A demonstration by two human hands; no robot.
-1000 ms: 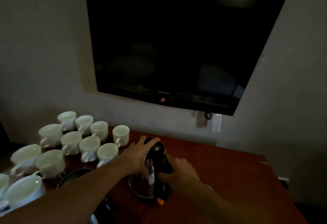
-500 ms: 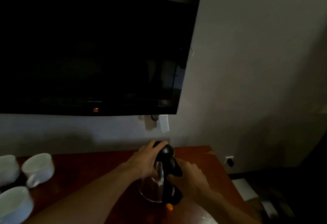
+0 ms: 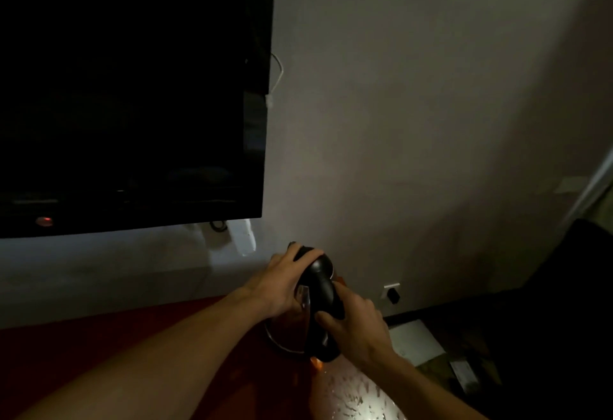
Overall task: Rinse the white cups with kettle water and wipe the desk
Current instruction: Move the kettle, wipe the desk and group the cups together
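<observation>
A kettle [image 3: 320, 273] with a black lid and handle and a shiny metal body is over the right end of the red-brown desk [image 3: 83, 353]. My left hand [image 3: 282, 282] lies over the lid and upper side of the kettle. My right hand [image 3: 355, 326] grips the black handle from the right. A small orange switch [image 3: 316, 364] shows at the base of the handle. No white cups are in view. Water drops glint on the desk surface [image 3: 351, 393] just in front of the kettle.
A large dark TV [image 3: 132, 87] hangs on the wall at upper left, a white adapter [image 3: 243, 235] and plug below its corner. A wall socket [image 3: 392, 293] sits low at right. White paper [image 3: 416, 341] lies on the floor beside a dark seat [image 3: 547, 336].
The view has swung to the right, so the white cups have left the frame. Both hands keep their hold on the kettle, which now sits near the desk's right end.
</observation>
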